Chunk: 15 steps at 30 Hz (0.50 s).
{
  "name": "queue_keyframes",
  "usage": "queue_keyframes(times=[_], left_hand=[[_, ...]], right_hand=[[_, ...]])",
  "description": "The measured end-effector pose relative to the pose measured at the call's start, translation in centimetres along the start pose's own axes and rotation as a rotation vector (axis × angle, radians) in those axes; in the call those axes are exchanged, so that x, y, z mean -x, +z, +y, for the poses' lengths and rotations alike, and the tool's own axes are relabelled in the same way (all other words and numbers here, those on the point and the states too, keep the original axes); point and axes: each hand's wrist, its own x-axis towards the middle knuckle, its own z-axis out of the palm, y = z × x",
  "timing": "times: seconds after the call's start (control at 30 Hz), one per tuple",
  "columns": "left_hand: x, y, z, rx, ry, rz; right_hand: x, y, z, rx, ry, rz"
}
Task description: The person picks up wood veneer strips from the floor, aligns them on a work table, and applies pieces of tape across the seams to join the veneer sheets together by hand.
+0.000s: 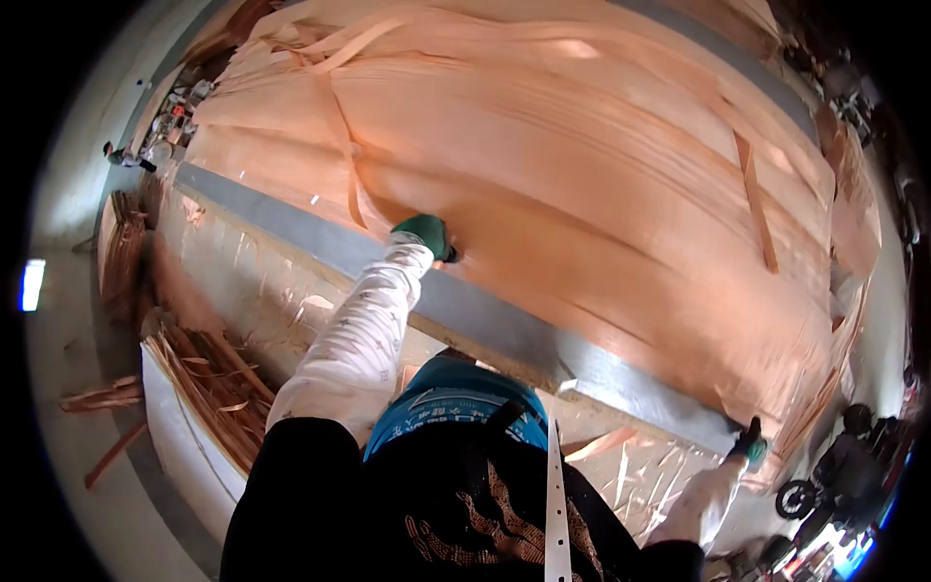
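Broad, thin sheets of orange-brown wood veneer [582,194] lie rippled over a long bench in front of me. My left hand [422,235], in a green glove with dark fingertips, is closed at the near edge of the top veneer, beside the bench's grey edge strip [504,315]. Far to the right, my right hand [750,446] wears a matching glove. It is closed at the near right corner of the veneer, thumb uppermost and the other fingers mostly hidden. The veneer around that corner is blurred. Narrow loose strips [754,199] lie on the sheets.
Bundled veneer scraps [208,373] stand at the left behind a white board [189,417]. Torn bits [635,475] litter the area below the bench edge. A motorbike [834,475] is at the lower right. Another person [126,155] appears at the far left.
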Motion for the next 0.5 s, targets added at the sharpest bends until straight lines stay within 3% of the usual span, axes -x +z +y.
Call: queue_keyframes(times=[0.07, 0.17, 0.2, 0.27, 0.33, 0.37, 0.4, 0.43, 0.5], left_hand=[[-1.4, 2.4, -1.1, 0.084, -0.031, 0.088], [0.1, 0.8, -0.4, 0.150, -0.048, 0.101], [0.7, 0.1, -0.2, 0.154, -0.026, 0.095], [0.8, 0.0, 0.0, 0.131, -0.016, 0.111], [2.1, -1.0, -0.2, 0.170, 0.018, 0.112], [2.5, -1.3, -1.1, 0.163, 0.107, 0.076], [2.8, -1.8, -2.5, 0.154, 0.200, 0.041], [2.9, -2.4, -4.2, 0.072, 0.281, -0.066], [3.0, -2.7, -9.7, 0.011, 0.447, 0.007]], right_hand=[[6.7, 0.0, -4.4, 0.139, -0.516, 0.449], [11.3, 8.1, -8.5, -0.587, -0.594, -0.455], [19.5, 10.8, -12.3, -0.481, -0.716, -0.644], [35.6, 15.9, -18.4, -0.102, -1.251, -0.855], [43.3, 21.8, -19.1, 0.125, -1.461, -1.084], [46.1, 23.0, -20.7, 0.537, -1.608, -1.096], [47.1, 24.5, -20.6, 0.582, -1.740, -0.893], [46.8, 26.1, -20.5, 0.692, -1.825, -0.863], [47.0, 27.7, -20.5, 0.781, -1.860, -0.703]])
